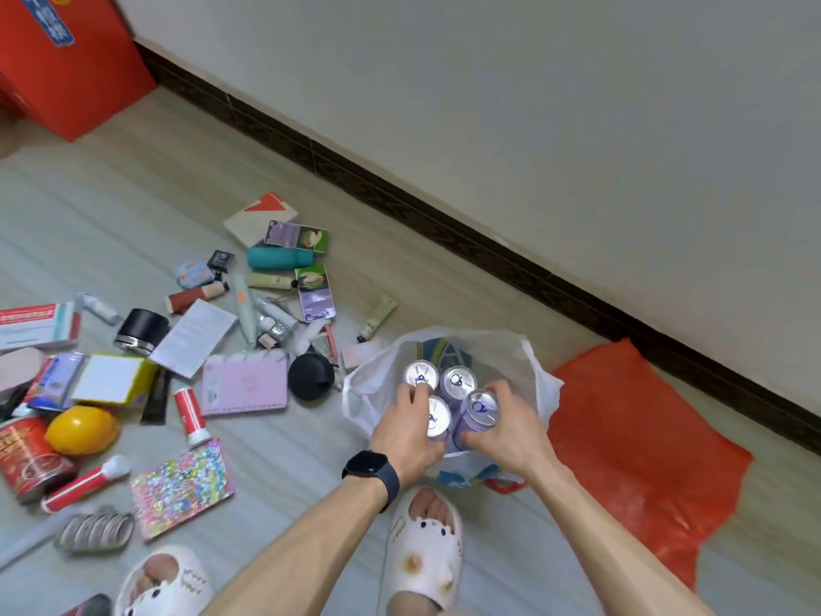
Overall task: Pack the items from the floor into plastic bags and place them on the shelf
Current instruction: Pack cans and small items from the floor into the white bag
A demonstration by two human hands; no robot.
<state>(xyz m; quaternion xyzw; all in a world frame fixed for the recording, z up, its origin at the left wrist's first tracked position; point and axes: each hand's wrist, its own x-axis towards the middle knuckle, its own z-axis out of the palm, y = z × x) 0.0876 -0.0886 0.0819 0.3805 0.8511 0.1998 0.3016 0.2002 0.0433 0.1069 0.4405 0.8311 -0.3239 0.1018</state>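
Observation:
A white plastic bag [528, 371] stands open on the floor in front of my feet. Several purple drink cans [457, 381] stand upright inside it, silver tops up. My left hand [406, 431], with a black watch on the wrist, grips the near left can [437, 415]. My right hand [506, 431] grips the near right can [482, 409]. Left of the bag lies a scatter of loose items: a pink notebook [246, 384], a black lid [311, 376], a teal bottle [280, 257], a yellow lemon-shaped thing [82, 429] and a red tin [26, 455].
A red plastic bag [639, 446] lies flat on the floor to the right of the white bag. A red box [66, 60] stands at the far left by the wall. A dark skirting board [400, 202] runs diagonally behind. My white slippers [426, 553] are at the bottom.

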